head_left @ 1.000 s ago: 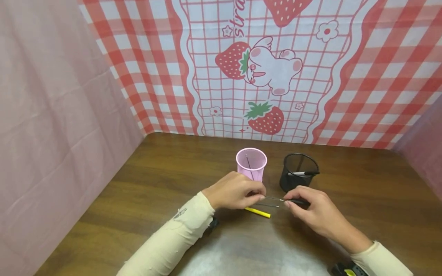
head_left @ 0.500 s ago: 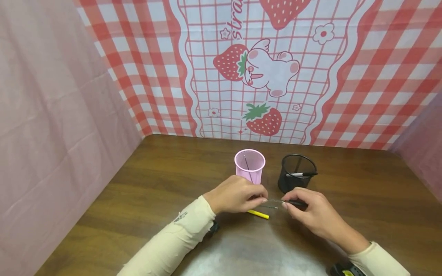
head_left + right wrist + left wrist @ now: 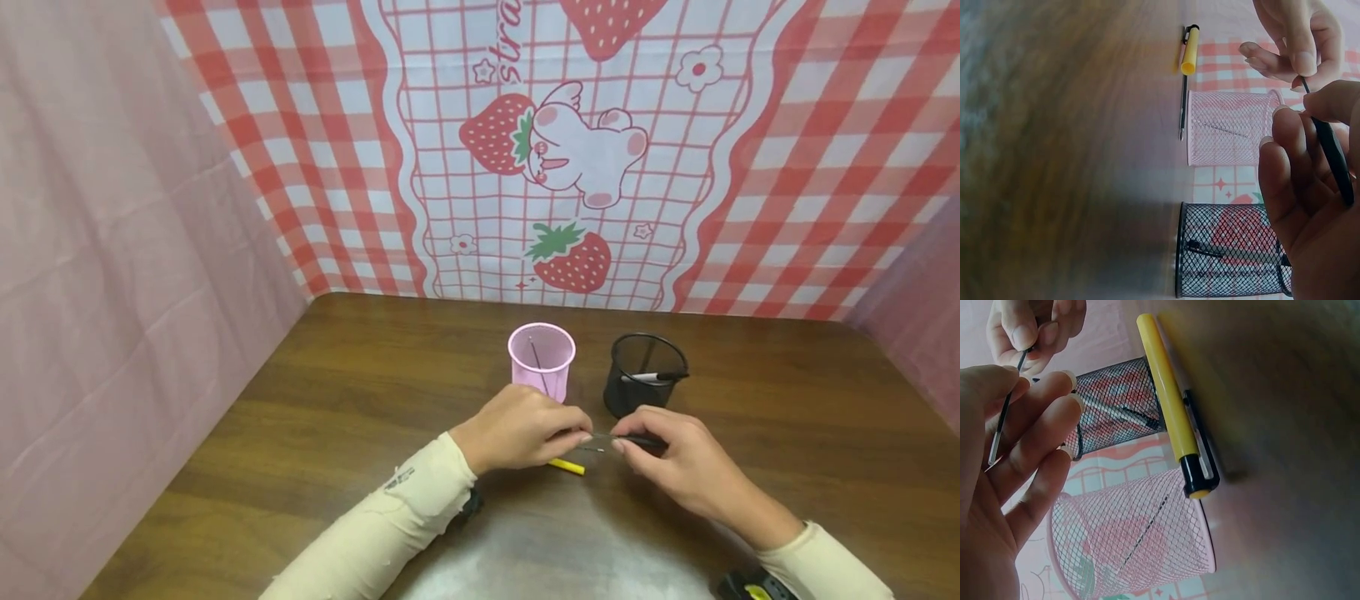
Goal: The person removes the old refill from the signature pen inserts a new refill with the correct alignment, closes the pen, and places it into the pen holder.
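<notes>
My left hand [image 3: 525, 429] pinches a thin pen refill [image 3: 1002, 425] between thumb and fingertips, its other fingers loosely bent in the left wrist view. Facing it, my right hand [image 3: 678, 458] pinches a slim black pen barrel [image 3: 1333, 153] by its near end. The refill runs into line with this end, across a short gap between the two hands. Below them on the table lies a yellow pen barrel [image 3: 1169, 387] with a black clip end, partly hidden by my left hand in the head view. Beside it lies a second dark refill [image 3: 1184, 106] with a silver tip.
A pink mesh cup [image 3: 525, 377] stands behind my left hand, with one thin refill [image 3: 538, 358] leaning inside. Right of it is a black mesh cup [image 3: 621, 398] holding a grey pen [image 3: 651, 377] with a black cap. A strawberry-print cloth [image 3: 450, 167] hangs behind the table.
My left hand has moved right, closer to my right hand, and less refill shows between them. More of the yellow barrel is covered. The right hand has barely moved.
</notes>
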Available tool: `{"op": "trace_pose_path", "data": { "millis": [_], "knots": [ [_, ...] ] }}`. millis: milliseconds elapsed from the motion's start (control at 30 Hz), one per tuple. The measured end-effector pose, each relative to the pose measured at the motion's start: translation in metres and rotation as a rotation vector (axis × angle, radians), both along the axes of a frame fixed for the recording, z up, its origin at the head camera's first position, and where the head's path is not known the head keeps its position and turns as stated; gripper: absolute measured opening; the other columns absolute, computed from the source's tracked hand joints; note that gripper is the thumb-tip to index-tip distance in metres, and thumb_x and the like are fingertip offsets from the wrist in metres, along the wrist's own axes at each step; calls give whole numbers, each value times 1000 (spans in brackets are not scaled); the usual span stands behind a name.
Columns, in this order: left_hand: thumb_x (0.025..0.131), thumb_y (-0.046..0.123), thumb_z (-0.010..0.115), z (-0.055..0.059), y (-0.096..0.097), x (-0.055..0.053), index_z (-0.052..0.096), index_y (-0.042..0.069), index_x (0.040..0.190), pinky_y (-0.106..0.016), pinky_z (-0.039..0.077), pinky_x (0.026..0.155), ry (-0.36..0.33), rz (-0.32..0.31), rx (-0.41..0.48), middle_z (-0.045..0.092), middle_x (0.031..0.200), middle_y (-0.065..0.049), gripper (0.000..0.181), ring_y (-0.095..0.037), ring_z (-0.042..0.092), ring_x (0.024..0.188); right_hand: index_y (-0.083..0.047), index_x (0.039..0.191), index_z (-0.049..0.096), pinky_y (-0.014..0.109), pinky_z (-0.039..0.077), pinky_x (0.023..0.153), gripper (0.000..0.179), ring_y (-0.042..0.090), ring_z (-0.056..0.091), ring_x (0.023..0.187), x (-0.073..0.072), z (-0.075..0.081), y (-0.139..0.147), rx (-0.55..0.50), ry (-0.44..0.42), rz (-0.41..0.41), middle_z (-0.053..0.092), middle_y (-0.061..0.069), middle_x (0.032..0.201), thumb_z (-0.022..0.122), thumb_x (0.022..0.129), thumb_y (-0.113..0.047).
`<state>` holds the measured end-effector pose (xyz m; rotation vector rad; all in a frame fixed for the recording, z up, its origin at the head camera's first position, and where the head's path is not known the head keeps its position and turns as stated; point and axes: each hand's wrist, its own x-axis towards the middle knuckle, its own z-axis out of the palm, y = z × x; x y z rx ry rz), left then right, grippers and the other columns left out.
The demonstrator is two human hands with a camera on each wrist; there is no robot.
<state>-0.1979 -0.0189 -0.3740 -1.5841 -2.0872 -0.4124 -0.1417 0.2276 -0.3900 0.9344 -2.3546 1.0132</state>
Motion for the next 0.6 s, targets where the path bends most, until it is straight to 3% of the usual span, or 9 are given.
{"op": "trace_pose_path", "data": {
  "millis": [367,600],
  "knots": [
    [96,27,67,-1,3,4,74,20,99,-21,48,63,29,21,-6,70,82,16,10,2,62,67,-19,95,72,17,45,70,30,5,60,79,-1,-1,-3,-7,7,28,66,-15,89,80,79,5],
    [97,29,65,-2,6,5,74,21,100,-22,48,61,41,38,-17,69,80,17,12,2,62,67,-28,97,69,16,46,69,38,3,60,78,-1,-2,-1,18,-17,29,65,-16,89,79,80,5]
  ]
}}
